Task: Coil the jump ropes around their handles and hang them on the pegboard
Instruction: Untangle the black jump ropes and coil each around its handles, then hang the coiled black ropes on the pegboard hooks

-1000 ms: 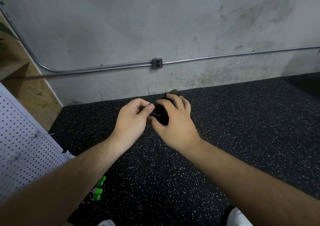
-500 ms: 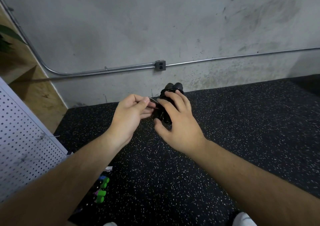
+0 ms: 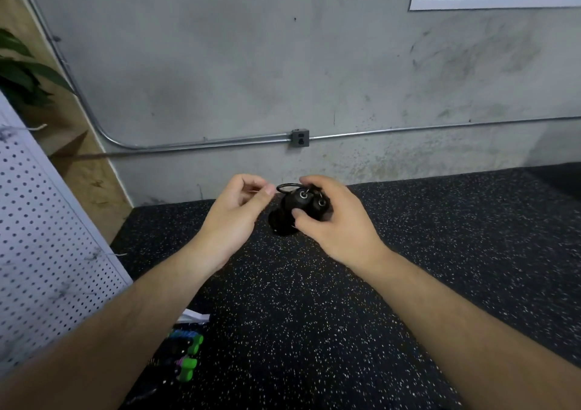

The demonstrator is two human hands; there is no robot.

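Within right hand [image 3: 339, 224], handles [image 3: 287, 213] end-on

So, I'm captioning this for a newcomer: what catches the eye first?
At centre, the right hand grips a coiled black jump rope by its paired handles, while the left hand pinches its thin cord. Next, the white pegboard at far left, and green-ended jump ropes on the speckled floor beside it.

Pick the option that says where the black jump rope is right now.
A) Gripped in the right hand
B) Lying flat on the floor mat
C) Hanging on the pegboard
A: the right hand grips the coiled black jump rope by its paired handles in the air, while the left hand pinches its cord end.
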